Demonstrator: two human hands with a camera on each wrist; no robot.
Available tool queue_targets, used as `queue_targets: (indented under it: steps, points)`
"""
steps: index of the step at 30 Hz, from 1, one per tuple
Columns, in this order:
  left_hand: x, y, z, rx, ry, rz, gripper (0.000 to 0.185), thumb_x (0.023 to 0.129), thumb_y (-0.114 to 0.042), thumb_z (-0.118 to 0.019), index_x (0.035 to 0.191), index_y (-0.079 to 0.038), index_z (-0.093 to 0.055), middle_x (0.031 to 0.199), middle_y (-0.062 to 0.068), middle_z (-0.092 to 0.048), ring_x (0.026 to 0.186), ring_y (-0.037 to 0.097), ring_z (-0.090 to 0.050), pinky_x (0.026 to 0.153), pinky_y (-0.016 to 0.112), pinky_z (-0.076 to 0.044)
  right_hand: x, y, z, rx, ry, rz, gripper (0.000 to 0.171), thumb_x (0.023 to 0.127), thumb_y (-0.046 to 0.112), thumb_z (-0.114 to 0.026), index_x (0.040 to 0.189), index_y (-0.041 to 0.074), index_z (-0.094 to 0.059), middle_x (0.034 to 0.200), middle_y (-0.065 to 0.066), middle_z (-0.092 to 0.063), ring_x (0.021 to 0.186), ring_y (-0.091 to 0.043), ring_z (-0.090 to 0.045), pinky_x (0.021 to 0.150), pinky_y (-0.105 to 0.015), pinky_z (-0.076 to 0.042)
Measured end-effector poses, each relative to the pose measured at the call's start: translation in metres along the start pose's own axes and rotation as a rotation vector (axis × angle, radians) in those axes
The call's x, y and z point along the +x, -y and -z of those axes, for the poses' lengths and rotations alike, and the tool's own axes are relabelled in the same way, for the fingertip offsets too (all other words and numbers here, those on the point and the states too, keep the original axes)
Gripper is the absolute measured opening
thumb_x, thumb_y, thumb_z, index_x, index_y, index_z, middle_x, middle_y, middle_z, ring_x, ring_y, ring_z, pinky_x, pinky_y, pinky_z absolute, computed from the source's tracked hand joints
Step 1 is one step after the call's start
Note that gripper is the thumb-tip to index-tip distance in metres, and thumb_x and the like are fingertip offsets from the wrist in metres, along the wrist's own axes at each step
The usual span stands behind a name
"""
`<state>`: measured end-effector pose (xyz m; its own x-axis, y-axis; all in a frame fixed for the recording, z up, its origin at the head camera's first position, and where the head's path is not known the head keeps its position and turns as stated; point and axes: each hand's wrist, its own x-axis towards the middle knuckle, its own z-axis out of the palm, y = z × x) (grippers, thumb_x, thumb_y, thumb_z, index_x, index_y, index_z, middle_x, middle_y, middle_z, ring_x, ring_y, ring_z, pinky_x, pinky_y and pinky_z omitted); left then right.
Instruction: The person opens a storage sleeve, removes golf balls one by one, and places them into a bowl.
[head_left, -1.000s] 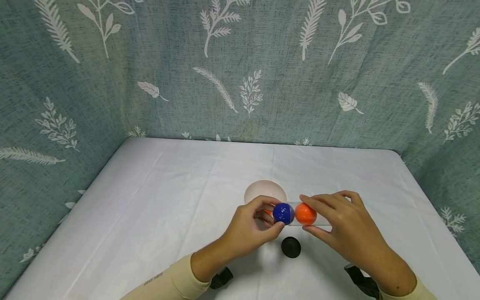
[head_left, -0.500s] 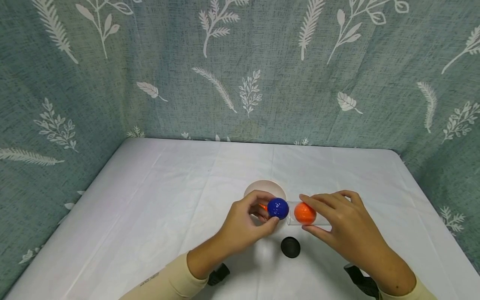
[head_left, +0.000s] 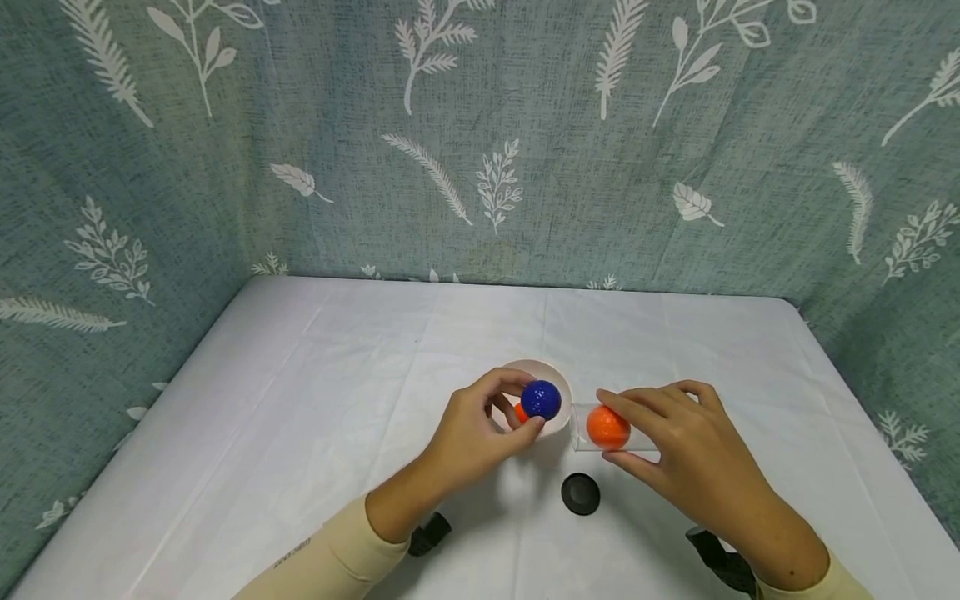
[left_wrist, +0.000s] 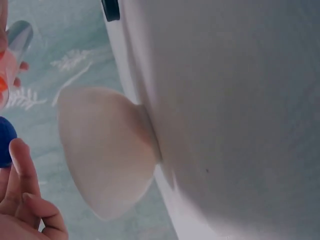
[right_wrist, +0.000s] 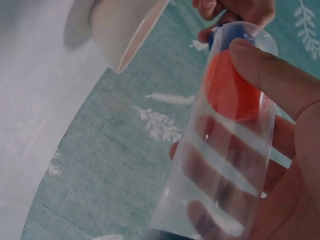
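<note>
Two hands are at work over the white worktop (head_left: 300, 400). Left hand (head_left: 472, 433) pinches the blue ball (head_left: 542, 399) between thumb and fingertips, and that ball sits right over the near rim of the white bowl (head_left: 558, 385), clear of the tube's mouth. An orange ball (head_left: 521, 412) peeks out just beside it, tucked behind the left fingers (head_left: 501, 382), low in the bowl as far as the head view shows.

Right hand (head_left: 686, 454) wraps around the clear plastic tube (head_left: 618, 429), lying on its side just right of the bowl, open end toward the blue ball. Inside, a second orange ball (head_left: 607, 426) rests near that open end, with the index finger across the top of the tube and the thumb underneath. From the right wrist view the tube (right_wrist: 225, 145) shows the orange ball (right_wrist: 227, 90) lodged close to its mouth, fingers (right_wrist: 272, 75) curled round the wall.

Black cap (head_left: 581, 493) lies on the worktop, near side, between the two hands and apart from both.
</note>
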<state>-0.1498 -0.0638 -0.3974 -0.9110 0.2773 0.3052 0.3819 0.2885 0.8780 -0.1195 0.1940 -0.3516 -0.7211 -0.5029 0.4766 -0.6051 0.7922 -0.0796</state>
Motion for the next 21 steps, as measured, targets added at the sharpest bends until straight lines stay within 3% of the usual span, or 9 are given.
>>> queue_targets:
  steps: [12,16,21]
  points:
    - [0.013,0.005,0.007,0.148,0.005,0.051,0.041,0.082,-0.020,-0.082,0.120,-0.020,-0.065,0.100,-0.006,-0.072,0.064,0.008,-0.058,0.058,0.022,-0.050,0.000,-0.001,0.003,-0.001,0.018,-0.025,0.070,0.064,0.037,-0.094,0.127,0.020,-0.070,0.107,-0.005,-0.074,0.093,-0.026,-0.068,0.093,-0.052,-0.043]
    - [0.021,0.006,0.008,0.238,0.000,0.011,0.039,0.081,-0.020,-0.082,0.117,-0.018,-0.066,0.097,-0.006,-0.073,0.067,0.007,-0.057,0.060,0.022,-0.049,0.000,-0.001,0.003,0.003,0.023,-0.033,0.070,0.064,0.038,-0.094,0.127,0.020,-0.069,0.107,-0.005,-0.075,0.094,-0.026,-0.068,0.094,-0.053,-0.043]
    - [0.029,0.008,0.007,0.355,0.042,-0.028,0.038,0.082,-0.025,-0.082,0.116,-0.015,-0.067,0.096,-0.006,-0.073,0.075,0.009,-0.054,0.065,0.022,-0.046,0.001,0.000,0.004,0.000,0.036,-0.047,0.070,0.064,0.038,-0.094,0.127,0.021,-0.070,0.107,-0.005,-0.075,0.095,-0.026,-0.068,0.094,-0.053,-0.043]
